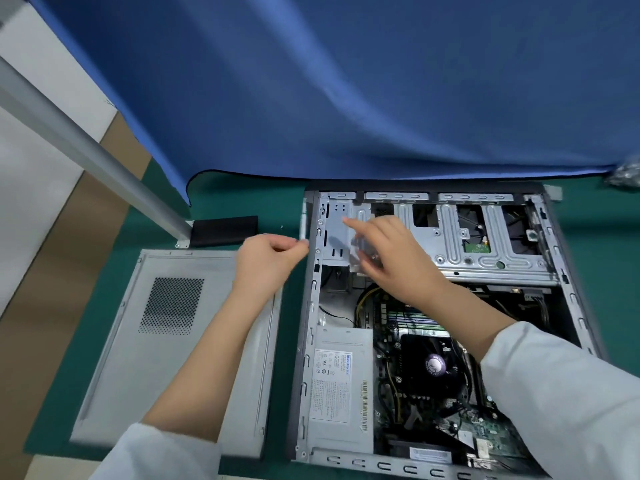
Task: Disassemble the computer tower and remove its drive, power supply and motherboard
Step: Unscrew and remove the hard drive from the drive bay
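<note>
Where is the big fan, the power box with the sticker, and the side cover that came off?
CPU fan (433, 364): head view, on its round purple centre sticker.
Power supply (337, 386): head view, on its white label.
Side panel (173, 341): head view, on the flat metal just below the vent holes.

1. I see bright, even light, seemingly from overhead.
2. Soft shadow falls under the right hand (391, 258) onto the drive cage (450, 237).
3. Motion blur smears both hands.
4. Wide-angle bending warps the edges; corners look soft.
</note>
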Demonstrator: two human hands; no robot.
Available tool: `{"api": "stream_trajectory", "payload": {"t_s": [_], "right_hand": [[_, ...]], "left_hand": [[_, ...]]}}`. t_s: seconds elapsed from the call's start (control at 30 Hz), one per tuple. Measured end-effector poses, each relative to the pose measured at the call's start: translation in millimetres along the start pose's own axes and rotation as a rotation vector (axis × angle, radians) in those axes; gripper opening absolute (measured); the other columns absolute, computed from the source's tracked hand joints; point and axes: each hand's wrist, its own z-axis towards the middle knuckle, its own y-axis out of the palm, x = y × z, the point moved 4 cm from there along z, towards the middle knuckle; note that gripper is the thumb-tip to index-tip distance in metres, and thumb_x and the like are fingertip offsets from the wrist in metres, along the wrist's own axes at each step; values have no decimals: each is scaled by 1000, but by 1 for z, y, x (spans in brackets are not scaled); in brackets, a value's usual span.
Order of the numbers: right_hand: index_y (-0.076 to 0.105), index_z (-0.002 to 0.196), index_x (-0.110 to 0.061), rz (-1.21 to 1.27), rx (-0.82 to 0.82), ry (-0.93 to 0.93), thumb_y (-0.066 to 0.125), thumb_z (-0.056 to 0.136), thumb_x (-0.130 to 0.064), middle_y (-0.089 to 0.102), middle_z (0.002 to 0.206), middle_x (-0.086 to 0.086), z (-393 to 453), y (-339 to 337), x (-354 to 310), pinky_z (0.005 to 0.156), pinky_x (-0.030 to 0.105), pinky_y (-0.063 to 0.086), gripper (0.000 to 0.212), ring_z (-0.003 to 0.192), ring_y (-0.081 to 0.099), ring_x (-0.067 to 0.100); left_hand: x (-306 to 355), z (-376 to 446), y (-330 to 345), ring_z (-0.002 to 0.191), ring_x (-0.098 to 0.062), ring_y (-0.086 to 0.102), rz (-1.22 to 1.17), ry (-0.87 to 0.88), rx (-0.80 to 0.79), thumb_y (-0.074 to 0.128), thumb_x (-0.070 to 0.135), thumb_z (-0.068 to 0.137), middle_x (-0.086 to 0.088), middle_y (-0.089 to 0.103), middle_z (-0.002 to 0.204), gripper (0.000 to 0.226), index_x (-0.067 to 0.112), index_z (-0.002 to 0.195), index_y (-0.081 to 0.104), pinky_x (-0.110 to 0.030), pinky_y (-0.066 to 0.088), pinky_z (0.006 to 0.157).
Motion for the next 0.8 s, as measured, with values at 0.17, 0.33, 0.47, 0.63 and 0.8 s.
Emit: {"api": "stream_trajectory", "payload": {"t_s": [0.17,0.33,0.47,0.63,0.8], "right_hand": [[50,134,-16,40,71,-65,60,90,-12,59,97,2,-15,-22,-12,76,32,44,45,89,54,22],[63,113,-11,43,138,49,52,90,-10,64,96,3,-42,-50,12,75,37,47,26,88,61,26],[61,110,-15,149,196,231,48,94,-10,65,103,-1,-69,-68,50,75,29,45,21,92,62,19],[52,98,-25,347,424,502,49,97,-13,63,75,-10,-92,-98,108,61,11,40,13,62,57,-2],[50,91,-20,414,471,593,46,98,-21,63,69,-6,-97,-111,143,61,14,38,9,57,52,0]], "left_hand": [[52,-29,38,71,10,58,113,195,-144,70,27,74,20,63,63,26,23,49,66,-2,39,58],[77,-48,79,86,6,57,56,255,-233,71,36,77,21,59,89,13,32,65,66,-8,40,72],[94,-59,113,99,1,53,60,413,-294,53,46,89,15,60,102,18,30,90,62,-14,40,81],[98,-55,161,117,-12,43,348,623,-304,46,29,97,3,54,120,24,18,116,55,-26,38,98],[107,-45,191,128,-15,38,462,722,-222,48,21,96,-1,50,131,30,11,123,57,-28,28,109]]}}
